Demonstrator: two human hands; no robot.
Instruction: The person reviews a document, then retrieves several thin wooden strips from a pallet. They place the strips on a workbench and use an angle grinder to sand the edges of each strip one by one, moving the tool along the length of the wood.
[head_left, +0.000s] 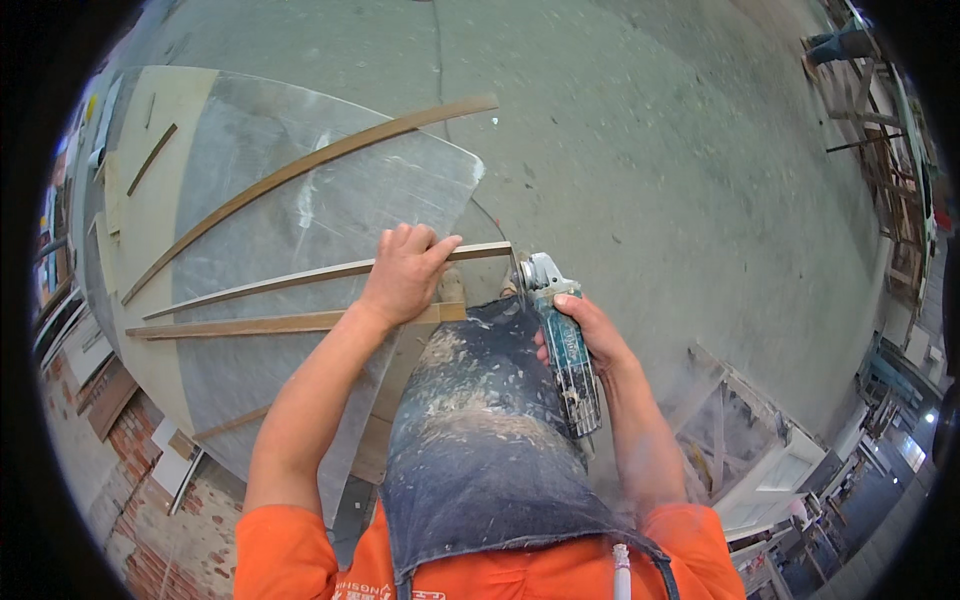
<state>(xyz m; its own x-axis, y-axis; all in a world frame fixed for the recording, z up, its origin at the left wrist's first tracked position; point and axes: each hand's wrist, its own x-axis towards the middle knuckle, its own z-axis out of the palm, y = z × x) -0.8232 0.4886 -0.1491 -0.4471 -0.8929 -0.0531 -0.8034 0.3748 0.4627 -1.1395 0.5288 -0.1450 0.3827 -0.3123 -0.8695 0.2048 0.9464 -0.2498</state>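
My left hand (405,272) is closed round a long thin wooden strip (285,288) near its right end. The strip's other end reaches left over a grey-topped table (250,130). In my right hand (595,335) is a dusty green angle grinder (566,365), its body pointing down toward my apron. The grinder's disc (516,268), seen nearly edge-on, is at the strip's right end; whether it touches the wood I cannot tell. Just below lies another wooden strip (250,326), jutting past the table edge. A long curved strip (310,162) rests farther back.
Smaller strips (152,160) lie at the table's left. A dusty dark apron (480,400) covers my lap, close to the grinder. At lower right stands a pale wooden frame (735,430). A cable (438,60) runs along the green floor (640,150). Timber racks (885,170) line the right.
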